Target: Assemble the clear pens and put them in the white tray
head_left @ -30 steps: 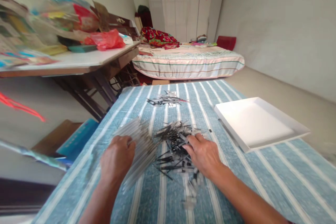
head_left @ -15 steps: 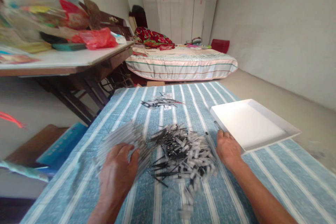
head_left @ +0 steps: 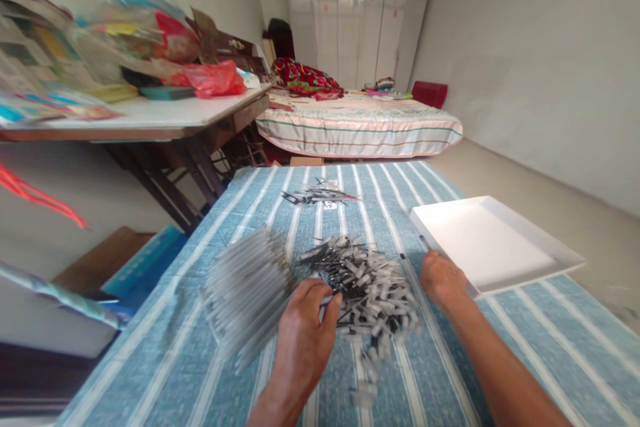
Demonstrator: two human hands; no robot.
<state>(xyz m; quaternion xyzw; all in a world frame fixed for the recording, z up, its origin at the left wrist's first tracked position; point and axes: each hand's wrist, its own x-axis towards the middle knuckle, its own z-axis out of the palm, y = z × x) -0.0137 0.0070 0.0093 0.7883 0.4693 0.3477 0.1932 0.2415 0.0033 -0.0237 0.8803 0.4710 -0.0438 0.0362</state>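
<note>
Hovering at the left edge of the heap of dark-and-clear pieces (head_left: 373, 287) on the worktop (head_left: 430, 380), the left hand (head_left: 306, 323) is bunched almost together, though whether it pinches anything is unclear. The right hand (head_left: 443, 278) sits curled beside the white tray (head_left: 500, 240), its hold hidden. Pieces look light, stiff; best pinched mid-length.

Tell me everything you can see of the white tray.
The white tray is a shallow, four-sided piece with low, thin walls, perhaps card or plastic. It lies open side up, set askew, on the blue striped cloth, to the right of the heap of small pieces. The right hand is by its left wall; contact is hard to tell.
</note>
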